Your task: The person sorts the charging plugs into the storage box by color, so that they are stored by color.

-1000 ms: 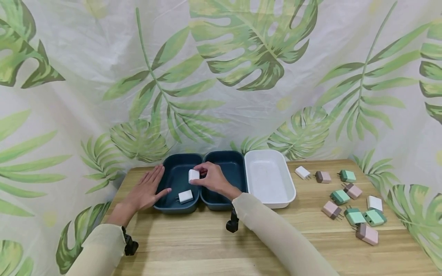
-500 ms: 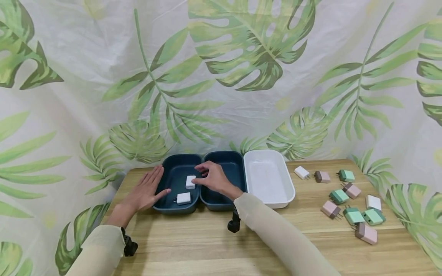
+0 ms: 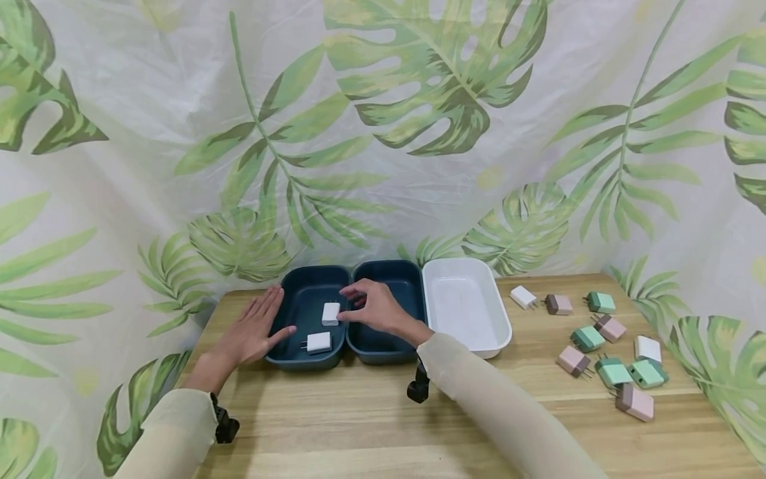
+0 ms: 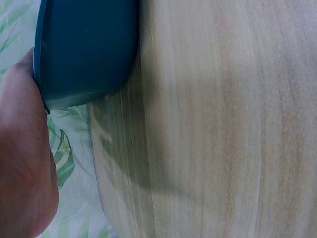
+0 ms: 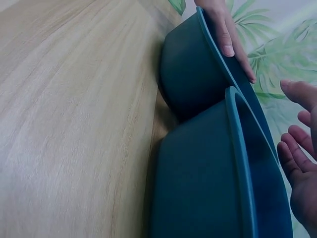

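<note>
Leaf-printed cloth (image 3: pixel 431 193) backs a wooden tabletop (image 3: pixel 335 426); head view alone shows two boxy white chargers (image 3: pixel 331 313) in a dark-blue rectangular tray (image 3: pixel 308 365), left hand (image 3: pixel 254 334) at nine o'clock, right hand (image 3: pixel 380 309) at three, grips loose, empty.

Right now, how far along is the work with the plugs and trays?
Looks done: two white plugs lie in the left dark tray. In hand: neither hand grips a plug; the right hand is close by the farther one, and the left hand rests on that tray's rim. Probably left: two more white plugs, four pink plugs and four green plugs lying on the table.
</note>
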`<state>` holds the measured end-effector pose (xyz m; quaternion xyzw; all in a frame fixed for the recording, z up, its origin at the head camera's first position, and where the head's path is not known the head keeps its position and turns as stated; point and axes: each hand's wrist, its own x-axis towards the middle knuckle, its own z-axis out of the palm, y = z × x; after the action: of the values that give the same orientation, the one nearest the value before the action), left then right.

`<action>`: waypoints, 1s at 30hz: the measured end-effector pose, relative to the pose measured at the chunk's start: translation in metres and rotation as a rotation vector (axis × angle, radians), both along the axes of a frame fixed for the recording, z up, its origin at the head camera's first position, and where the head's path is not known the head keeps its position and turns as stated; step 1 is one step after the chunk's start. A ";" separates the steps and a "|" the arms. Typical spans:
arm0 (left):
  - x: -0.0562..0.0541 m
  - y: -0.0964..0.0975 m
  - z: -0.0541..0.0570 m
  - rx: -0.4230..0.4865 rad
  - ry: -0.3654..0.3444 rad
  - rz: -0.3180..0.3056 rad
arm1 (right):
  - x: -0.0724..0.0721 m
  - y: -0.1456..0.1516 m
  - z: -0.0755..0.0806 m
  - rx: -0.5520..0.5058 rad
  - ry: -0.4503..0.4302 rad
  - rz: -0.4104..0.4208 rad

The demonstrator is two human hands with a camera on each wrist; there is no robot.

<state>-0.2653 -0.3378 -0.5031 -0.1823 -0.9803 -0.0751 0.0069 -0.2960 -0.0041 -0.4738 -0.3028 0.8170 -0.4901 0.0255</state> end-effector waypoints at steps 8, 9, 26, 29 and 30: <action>-0.003 -0.001 0.001 -0.005 0.001 -0.005 | 0.001 0.014 0.006 0.006 0.022 0.034; -0.003 -0.001 0.001 -0.005 0.002 -0.006 | 0.002 0.015 0.006 0.006 0.022 0.037; -0.002 -0.001 0.002 -0.013 -0.005 -0.011 | 0.005 0.053 0.021 0.004 0.049 0.117; 0.000 -0.001 0.001 -0.013 -0.007 -0.008 | 0.006 0.061 0.024 0.007 0.046 0.133; 0.000 -0.001 0.002 -0.011 -0.009 -0.007 | 0.006 0.063 0.024 0.009 0.046 0.140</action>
<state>-0.2649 -0.3383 -0.5016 -0.1853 -0.9801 -0.0706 0.0013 -0.2902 0.0589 -0.4499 -0.3701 0.7964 -0.4764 0.0424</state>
